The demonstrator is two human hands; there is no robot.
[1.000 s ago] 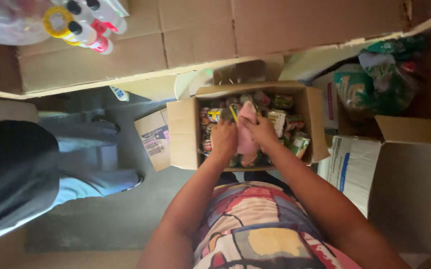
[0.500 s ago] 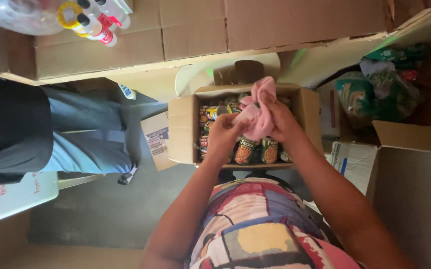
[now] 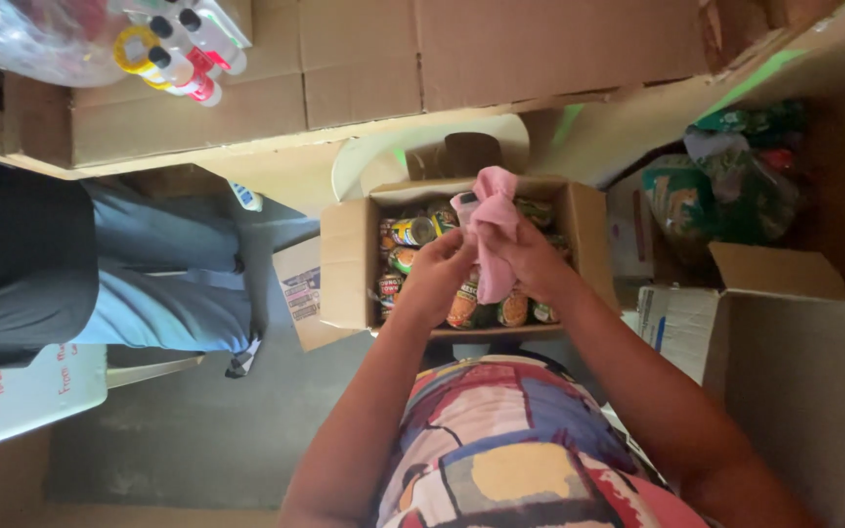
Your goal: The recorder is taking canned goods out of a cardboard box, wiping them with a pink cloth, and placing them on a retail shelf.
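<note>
Both my left hand [image 3: 439, 266] and my right hand [image 3: 525, 256] grip a pink cloth [image 3: 494, 220] above the open cardboard box [image 3: 349, 264] of cans [image 3: 412, 232]. Another person's blue trouser leg [image 3: 163, 284] is at nine o'clock.

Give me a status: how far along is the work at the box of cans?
Done: the open cardboard box already holds a layer of cans. In hand: left hand and right hand both grip a pink cloth held over the cans. Left: the box flaps stay open, unsealed, and another open box stands at the right; its inside is not visible.
</note>
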